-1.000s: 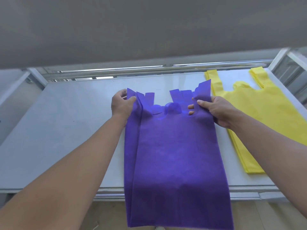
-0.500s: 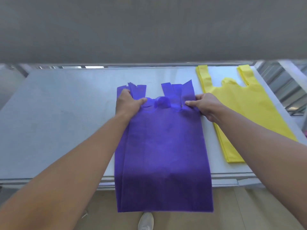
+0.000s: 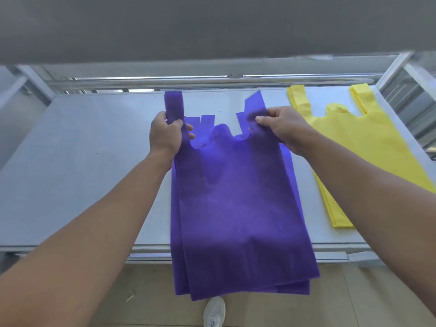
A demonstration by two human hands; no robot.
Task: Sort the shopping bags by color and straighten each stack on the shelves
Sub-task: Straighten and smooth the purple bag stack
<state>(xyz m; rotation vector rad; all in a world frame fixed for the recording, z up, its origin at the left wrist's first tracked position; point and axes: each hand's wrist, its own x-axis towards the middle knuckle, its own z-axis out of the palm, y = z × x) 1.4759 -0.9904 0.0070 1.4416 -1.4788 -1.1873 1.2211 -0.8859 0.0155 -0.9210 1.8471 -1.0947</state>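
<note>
The stack of purple non-woven fabric shopping bags (image 3: pixel 236 208) is gripped at its handles by the left hand (image 3: pixel 166 135) and the right hand (image 3: pixel 279 128), hanging over the front edge of the grey shelf (image 3: pixel 82 161). The yellow fabric bags (image 3: pixel 368 147) are laid flat at 2 o'clock. The purple stack is judged not yet straightened.

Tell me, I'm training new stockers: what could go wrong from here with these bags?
1. The purple bags hang over the shelf edge, held only at the handles by the left hand and right hand; loose layers could slip to the floor.
2. Their bottom edges are uneven, so the stack may settle crooked.
</note>
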